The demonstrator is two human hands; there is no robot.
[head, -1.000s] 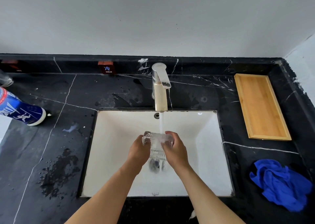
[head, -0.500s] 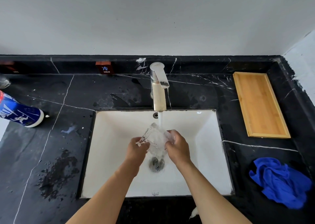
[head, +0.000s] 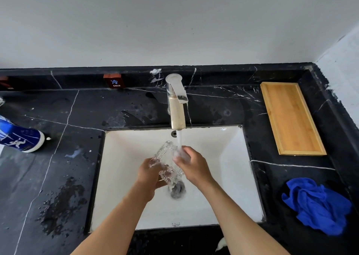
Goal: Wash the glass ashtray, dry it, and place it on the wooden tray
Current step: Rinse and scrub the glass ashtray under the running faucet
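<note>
Black marble counter (head: 58,157), wet patches out beyond the left hand's knuckle side. White sink (head: 223,177) set into it; both hands work over the basin so runoff falls straight to the drain (head: 177,190), which sits just below and between the fingers.

Wooden tray (head: 291,118) lies well apart, off past the back of the right hand, on dry counter; likely parked there to keep it out of the splash. Blue cloth (head: 316,206) bunched nearer, on the right wrist's outer side, handy for drying. Blue bottle (head: 19,138) far out on the left.

Faucet (head: 176,109) running; stream lands at the right fingertips.

Left hand (head: 149,175) curled around the lower edge of the glass ashtray (head: 165,161), fingers closed on it, holding it tilted on edge, probably so water sheets across and drains off. Right hand (head: 192,165) has fingers folded against the ashtray's upper face under the stream, seemingly rubbing while steadying.

Judgement: still rinsing; drying not yet begun. Wet glass is slippery, so the two-handed hold makes sense.
</note>
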